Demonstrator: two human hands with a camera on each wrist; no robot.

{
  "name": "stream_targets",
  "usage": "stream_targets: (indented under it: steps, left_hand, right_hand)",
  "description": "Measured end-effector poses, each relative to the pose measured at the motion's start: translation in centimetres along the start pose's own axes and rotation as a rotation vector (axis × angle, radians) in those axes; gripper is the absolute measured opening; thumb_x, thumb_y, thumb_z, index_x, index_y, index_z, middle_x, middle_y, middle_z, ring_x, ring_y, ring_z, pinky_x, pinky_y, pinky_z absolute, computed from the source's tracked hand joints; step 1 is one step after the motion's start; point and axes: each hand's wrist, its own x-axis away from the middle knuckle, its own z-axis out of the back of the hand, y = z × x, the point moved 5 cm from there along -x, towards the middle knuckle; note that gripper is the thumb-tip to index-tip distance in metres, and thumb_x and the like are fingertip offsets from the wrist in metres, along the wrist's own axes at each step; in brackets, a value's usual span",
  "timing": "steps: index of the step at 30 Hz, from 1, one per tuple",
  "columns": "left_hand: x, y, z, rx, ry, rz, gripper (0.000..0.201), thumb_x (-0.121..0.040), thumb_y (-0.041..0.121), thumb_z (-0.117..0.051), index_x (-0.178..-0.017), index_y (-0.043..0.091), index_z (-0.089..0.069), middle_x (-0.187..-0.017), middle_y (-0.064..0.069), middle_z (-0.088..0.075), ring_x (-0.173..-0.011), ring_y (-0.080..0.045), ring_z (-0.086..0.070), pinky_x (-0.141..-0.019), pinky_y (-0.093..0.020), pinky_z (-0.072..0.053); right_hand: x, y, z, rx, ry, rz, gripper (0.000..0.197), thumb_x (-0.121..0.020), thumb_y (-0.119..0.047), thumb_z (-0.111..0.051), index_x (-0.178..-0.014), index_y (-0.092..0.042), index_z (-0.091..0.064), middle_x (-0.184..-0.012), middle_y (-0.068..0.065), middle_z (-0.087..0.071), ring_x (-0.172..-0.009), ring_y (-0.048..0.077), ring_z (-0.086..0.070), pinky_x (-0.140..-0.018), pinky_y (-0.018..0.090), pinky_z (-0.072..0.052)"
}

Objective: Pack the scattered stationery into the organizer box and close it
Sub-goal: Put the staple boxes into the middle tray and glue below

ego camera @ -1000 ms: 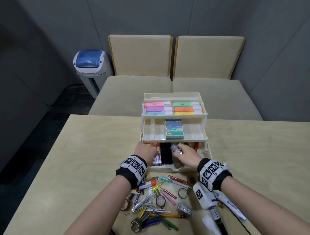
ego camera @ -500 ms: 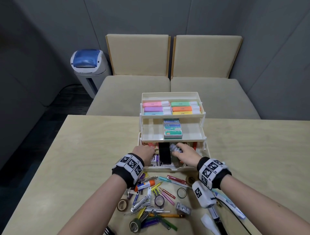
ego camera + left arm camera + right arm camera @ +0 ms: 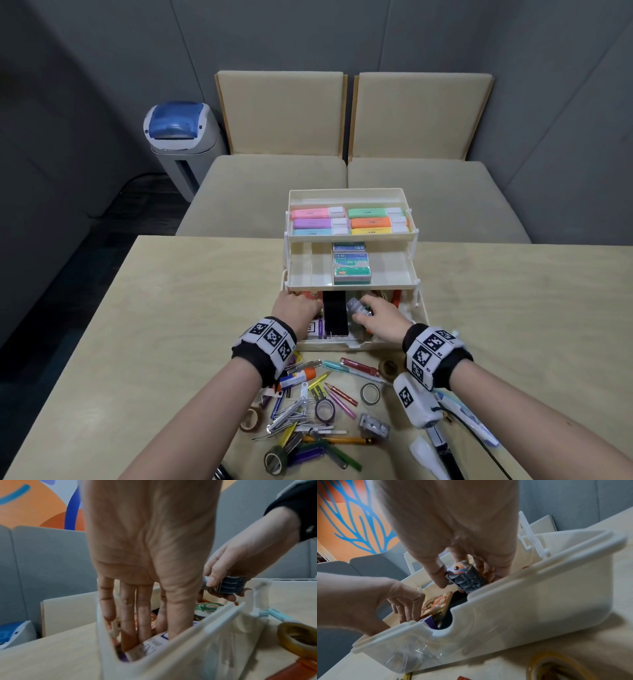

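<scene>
The cream organizer box [image 3: 352, 344] stands open on the table, its two upper trays swung back. Highlighters [image 3: 349, 221] fill the top tray and staple boxes [image 3: 351, 265] sit in the middle one. My left hand [image 3: 298, 308] reaches into the left of the bottom compartment, where its straight fingers [image 3: 128, 615] press against a purple-and-white packet [image 3: 150, 647]. My right hand [image 3: 376, 315] grips a small grey ridged roll pack [image 3: 356, 306] just above the compartment's right side, seen close as the roll pack [image 3: 469, 580]. Scattered stationery [image 3: 318, 404] lies in front of the box.
Tape rolls [image 3: 370, 394], pens, clips and a glue stick [image 3: 298, 377] crowd the table's near edge. A brown tape roll [image 3: 298, 638] lies beside the box front. A white device with a cable [image 3: 418, 404] sits at the front right. Beige seats and a blue-lidded bin [image 3: 178, 130] stand behind the table.
Both hands stay in the bottom compartment, the right one still holding the grey roll pack. Only the view has shifted slightly.
</scene>
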Motion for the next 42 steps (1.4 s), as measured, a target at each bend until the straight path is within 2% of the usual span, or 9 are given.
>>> stream_targets:
  steps: [4,9,12,17,22,26,30,32,42]
  left_hand:
    - [0.3,-0.5,-0.3,0.044,-0.019,-0.039,0.035,-0.087,0.013,-0.061,-0.119,0.022,-0.053,-0.118,-0.004,-0.063,-0.113,-0.027,-0.056,-0.098,-0.037,-0.038]
    - [0.4,-0.2,-0.5,-0.010,0.038,-0.009,0.031,-0.086,0.014,-0.064,-0.115,0.022,-0.058,-0.112,-0.002,-0.067,-0.110,-0.025,-0.058,-0.098,-0.037,-0.035]
    - [0.5,-0.3,-0.6,-0.017,0.057,0.012,0.031,-0.086,0.016,-0.063,-0.116,0.024,-0.058,-0.111,-0.001,-0.067,-0.109,-0.024,-0.059,-0.097,-0.038,-0.035]
    - [0.4,-0.4,-0.7,0.005,0.065,-0.042,0.030,-0.089,0.020,-0.061,-0.118,0.023,-0.058,-0.113,-0.003,-0.067,-0.110,-0.025,-0.058,-0.097,-0.036,-0.036]
    - [0.3,-1.1,-1.4,0.177,-0.024,-0.082,0.033,-0.089,0.030,-0.062,-0.120,0.017,-0.060,-0.117,-0.005,-0.064,-0.108,-0.022,-0.058,-0.090,-0.034,-0.046]
    - [0.5,-1.2,-1.5,0.110,0.036,-0.075,0.027,-0.090,0.010,-0.056,-0.115,0.018,-0.062,-0.116,-0.002,-0.064,-0.110,-0.021,-0.056,-0.097,-0.034,-0.040]
    - [0.1,-0.9,-0.7,-0.069,0.041,-0.015,0.023,-0.089,0.010,-0.055,-0.106,0.021,-0.065,-0.107,0.001,-0.068,-0.108,-0.022,-0.056,-0.098,-0.039,-0.028]
    - [0.0,-0.9,-0.9,-0.138,-0.007,-0.004,0.021,-0.090,0.013,-0.055,-0.107,0.020,-0.065,-0.109,-0.001,-0.068,-0.110,-0.024,-0.054,-0.099,-0.041,-0.027]
    - [0.0,-1.2,-1.5,-0.126,0.008,-0.038,0.014,-0.090,0.024,-0.060,-0.102,0.020,-0.066,-0.103,0.000,-0.068,-0.105,-0.021,-0.056,-0.098,-0.037,-0.035]
  right_hand:
    - [0.1,0.0,0.0,0.019,-0.012,0.006,0.023,-0.093,-0.024,-0.054,-0.113,-0.013,-0.054,-0.110,0.010,-0.058,-0.095,0.022,-0.056,-0.080,0.031,-0.045]
    - [-0.5,-1.8,-0.6,0.209,-0.124,0.050,0.016,-0.089,-0.018,-0.048,-0.103,-0.015,-0.055,-0.104,0.008,-0.047,-0.106,0.031,-0.050,-0.091,0.038,-0.040]
    - [-1.3,-3.8,-1.7,0.219,-0.225,0.076,0.025,-0.088,-0.012,-0.049,-0.111,-0.006,-0.059,-0.106,0.013,-0.054,-0.105,0.031,-0.052,-0.087,0.036,-0.041]
    - [-2.2,-4.2,-3.1,0.266,-0.317,0.028,0.032,-0.094,-0.024,-0.045,-0.118,-0.009,-0.061,-0.119,0.015,-0.061,-0.108,0.031,-0.055,-0.089,0.035,-0.043]
    - [-2.2,-2.8,-2.8,0.081,-0.238,-0.005,0.029,-0.090,-0.014,-0.053,-0.117,-0.004,-0.059,-0.117,0.015,-0.062,-0.104,0.029,-0.056,-0.084,0.033,-0.043]
    - [-1.8,-1.6,-1.7,-0.045,-0.125,-0.017,0.031,-0.092,-0.018,-0.055,-0.120,-0.005,-0.055,-0.109,0.011,-0.061,-0.089,0.023,-0.059,-0.072,0.024,-0.046]
    - [-1.9,-0.7,-1.1,-0.086,-0.044,-0.030,0.025,-0.087,-0.025,-0.060,-0.110,-0.017,-0.057,-0.109,0.010,-0.062,-0.102,0.030,-0.061,-0.088,0.041,-0.050]
    - [-1.9,-0.4,-1.2,-0.077,-0.043,-0.041,0.016,-0.086,-0.028,-0.060,-0.100,-0.022,-0.055,-0.106,0.012,-0.065,-0.099,0.031,-0.062,-0.087,0.044,-0.052]
    - [-1.4,-1.2,-1.3,0.057,-0.011,0.078,0.021,-0.086,-0.029,-0.066,-0.101,-0.016,-0.064,-0.102,0.010,-0.057,-0.100,0.027,-0.055,-0.078,0.028,-0.039]
